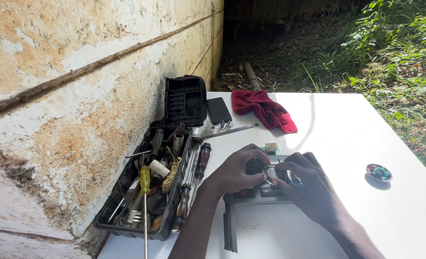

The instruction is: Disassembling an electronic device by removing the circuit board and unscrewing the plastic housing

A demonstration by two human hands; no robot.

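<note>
**Outdoor table beside a weathered wall**

White table [366, 139] fills the frame's centre and right. At lower centre I see my left hand [237, 172] and right hand [306, 184], fingers curled around a small round metal part [271, 173] on a grey device [263, 194]. An open black toolbox [150, 192] sits left; a red cloth [265, 109] lies above.

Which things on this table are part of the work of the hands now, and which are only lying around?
In the work:
- left hand and right hand, both on the round silver knob
- grey panel that carries the knob

Lying around:
- open black toolbox with screwdrivers and string
- red cloth
- black phone
- metal ruler
- small dish of beads
</note>
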